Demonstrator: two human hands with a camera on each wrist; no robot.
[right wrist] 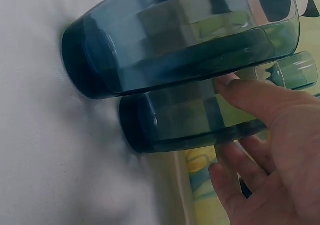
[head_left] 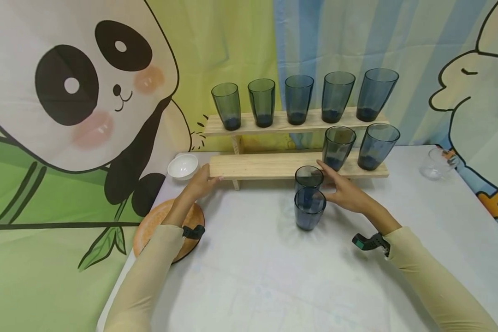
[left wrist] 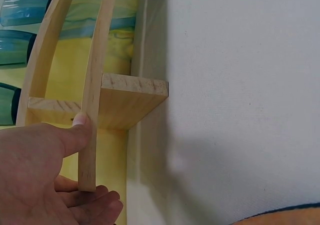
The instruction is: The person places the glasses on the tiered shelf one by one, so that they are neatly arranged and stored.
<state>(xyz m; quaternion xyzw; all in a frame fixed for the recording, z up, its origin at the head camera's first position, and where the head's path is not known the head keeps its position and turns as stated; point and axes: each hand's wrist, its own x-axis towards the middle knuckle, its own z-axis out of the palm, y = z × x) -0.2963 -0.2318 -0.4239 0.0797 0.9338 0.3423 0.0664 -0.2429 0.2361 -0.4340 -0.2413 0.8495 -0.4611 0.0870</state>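
Note:
My left hand [head_left: 201,183] grips the left end of the lower board of a two-tier wooden shelf [head_left: 257,166]; in the left wrist view the thumb lies on top and the fingers reach beneath. Two blue-tinted glasses stand upright on the table before the shelf, a nearer glass [head_left: 309,213] and a farther glass [head_left: 303,175] behind it. My right hand [head_left: 348,193] is at the right side of the farther glass, thumb and fingers spread about it. In the right wrist view, the thumb [right wrist: 250,97] overlaps this glass, while some fingertips stand off below it.
Several blue glasses [head_left: 299,99] line the upper board. Two more, a glass [head_left: 337,147] and another glass [head_left: 377,146], stand at the lower board's right end. A white bowl [head_left: 183,167] and an orange round plate [head_left: 192,216] lie left. A clear cup [head_left: 435,165] stands far right.

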